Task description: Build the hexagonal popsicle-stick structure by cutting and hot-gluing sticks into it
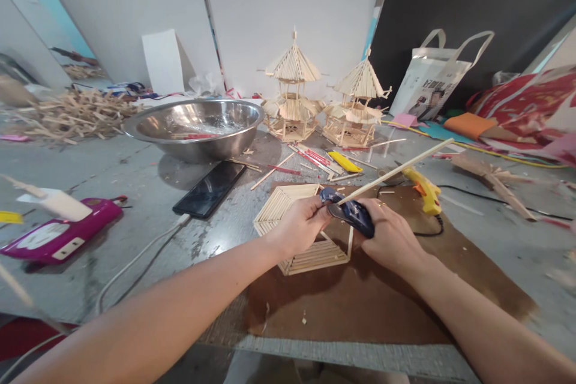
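My right hand (390, 234) grips a dark blue cutter (350, 211) by its handles. A long thin wooden stick (396, 170) sits in the cutter's jaws and slants up to the right. My left hand (300, 222) pinches the near end of that stick at the jaws. Both hands hover over a flat hexagonal panel of wooden sticks (297, 228) that lies on a brown board (382, 288).
A yellow glue gun (423, 189) lies right of my hands. A steel bowl (194, 127), a black phone (209, 188) and a magenta device (58, 234) lie left. Two stick pagoda models (292, 91) (355, 102) stand behind. Loose sticks and a yellow knife (344, 161) lie scattered.
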Demonstrator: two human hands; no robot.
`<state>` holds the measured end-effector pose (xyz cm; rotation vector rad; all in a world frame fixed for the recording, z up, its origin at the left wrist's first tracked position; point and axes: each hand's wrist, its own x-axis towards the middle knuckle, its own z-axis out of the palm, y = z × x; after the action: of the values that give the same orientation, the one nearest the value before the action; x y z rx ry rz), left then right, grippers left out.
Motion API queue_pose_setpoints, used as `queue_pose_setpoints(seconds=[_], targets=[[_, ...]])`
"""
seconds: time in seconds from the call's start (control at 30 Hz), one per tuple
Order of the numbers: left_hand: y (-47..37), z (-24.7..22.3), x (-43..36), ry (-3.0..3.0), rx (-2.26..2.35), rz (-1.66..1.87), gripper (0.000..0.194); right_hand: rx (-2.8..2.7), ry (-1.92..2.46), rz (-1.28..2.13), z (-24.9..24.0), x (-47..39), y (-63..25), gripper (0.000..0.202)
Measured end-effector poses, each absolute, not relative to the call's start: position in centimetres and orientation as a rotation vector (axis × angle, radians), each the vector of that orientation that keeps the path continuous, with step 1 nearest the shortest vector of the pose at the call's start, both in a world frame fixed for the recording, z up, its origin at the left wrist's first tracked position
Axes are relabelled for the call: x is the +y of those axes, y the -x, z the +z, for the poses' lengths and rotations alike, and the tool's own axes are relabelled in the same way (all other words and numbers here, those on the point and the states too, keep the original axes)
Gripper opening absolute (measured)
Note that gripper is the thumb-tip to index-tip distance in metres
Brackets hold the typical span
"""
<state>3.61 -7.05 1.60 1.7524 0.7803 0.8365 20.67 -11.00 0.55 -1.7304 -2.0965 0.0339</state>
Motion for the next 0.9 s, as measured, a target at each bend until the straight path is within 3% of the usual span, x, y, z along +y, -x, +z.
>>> queue_pose_setpoints(seconds=[0.47, 0.9], targets=[[-3.60, 1.61, -7.27, -1.944, 0.795, 0.910, 0.021, -2.126, 1.815, -0.053, 1.00, -11.29, -20.77, 0.033], [-3.55, 1.36, -7.04, -1.903, 0.672, 0.907, 0.022, -2.106, 1.633, -0.158, 0.51, -10.67, -21.11, 0.043]])
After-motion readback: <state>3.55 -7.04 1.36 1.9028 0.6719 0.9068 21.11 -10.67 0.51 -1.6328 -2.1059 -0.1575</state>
